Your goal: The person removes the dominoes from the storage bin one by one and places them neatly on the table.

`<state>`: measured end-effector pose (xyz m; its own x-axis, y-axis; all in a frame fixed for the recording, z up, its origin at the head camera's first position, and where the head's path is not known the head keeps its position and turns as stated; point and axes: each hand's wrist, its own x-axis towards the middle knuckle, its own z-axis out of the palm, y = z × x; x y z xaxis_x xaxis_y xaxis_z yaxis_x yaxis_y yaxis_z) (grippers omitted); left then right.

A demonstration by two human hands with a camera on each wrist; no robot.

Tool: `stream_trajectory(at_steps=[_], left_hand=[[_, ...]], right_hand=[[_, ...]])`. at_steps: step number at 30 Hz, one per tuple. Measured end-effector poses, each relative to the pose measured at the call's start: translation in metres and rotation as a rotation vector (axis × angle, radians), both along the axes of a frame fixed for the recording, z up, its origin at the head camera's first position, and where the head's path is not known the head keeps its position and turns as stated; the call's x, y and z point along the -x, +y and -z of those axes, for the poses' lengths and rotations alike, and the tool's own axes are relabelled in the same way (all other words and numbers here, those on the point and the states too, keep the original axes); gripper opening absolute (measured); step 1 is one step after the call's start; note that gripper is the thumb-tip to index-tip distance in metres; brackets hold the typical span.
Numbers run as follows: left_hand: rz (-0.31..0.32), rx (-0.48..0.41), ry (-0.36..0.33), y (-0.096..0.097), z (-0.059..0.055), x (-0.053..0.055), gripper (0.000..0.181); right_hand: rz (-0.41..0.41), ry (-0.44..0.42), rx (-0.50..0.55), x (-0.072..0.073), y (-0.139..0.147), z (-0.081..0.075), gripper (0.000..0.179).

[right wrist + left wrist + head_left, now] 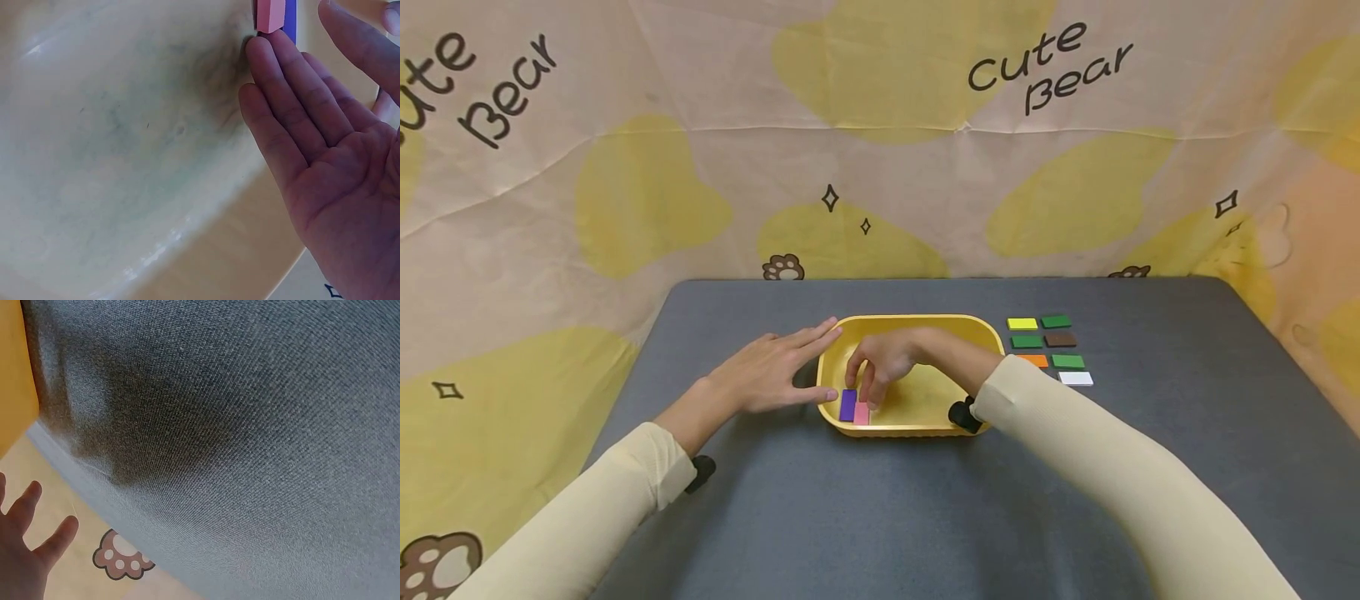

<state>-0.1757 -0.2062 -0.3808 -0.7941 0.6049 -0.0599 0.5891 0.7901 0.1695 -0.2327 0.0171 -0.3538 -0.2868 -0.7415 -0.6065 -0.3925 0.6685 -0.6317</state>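
A yellow plastic tub (917, 429) sits on the dark grey table. Inside its near left corner, a purple block (847, 406) and a pink block (861, 414) lie side by side. My right hand (887, 360) reaches down into the tub. In the right wrist view its fingers are nearly straight, with fingertips at the end of the pink block (270, 15) and the thumb held apart. My left hand (775, 371) is spread at the tub's left rim, fingers and thumb extended, holding nothing. Only part of that hand (25, 550) shows in the left wrist view.
Right of the tub, flat blocks lie in two columns: yellow (1022, 323), brown (1061, 340), orange (1033, 361), white (1076, 378) and several green ones (1067, 362). My right forearm partly covers the orange one. A printed cloth (880, 167) hangs behind the table.
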Motion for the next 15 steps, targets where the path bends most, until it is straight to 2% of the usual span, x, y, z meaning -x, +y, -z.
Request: stream_trajectory(at_steps=[9,15], left_hand=[[-0.005,-0.002,-0.005,0.0009,-0.0004,-0.0001,0.091],[-0.006,0.002,0.0,0.0,0.001,0.0004,0.091]], right_hand=[[0.005,0.01,0.007,-0.001,-0.0001,0.0,0.044],[0.015,0.048,0.017,-0.0011,-0.001,0.0014,0.039]])
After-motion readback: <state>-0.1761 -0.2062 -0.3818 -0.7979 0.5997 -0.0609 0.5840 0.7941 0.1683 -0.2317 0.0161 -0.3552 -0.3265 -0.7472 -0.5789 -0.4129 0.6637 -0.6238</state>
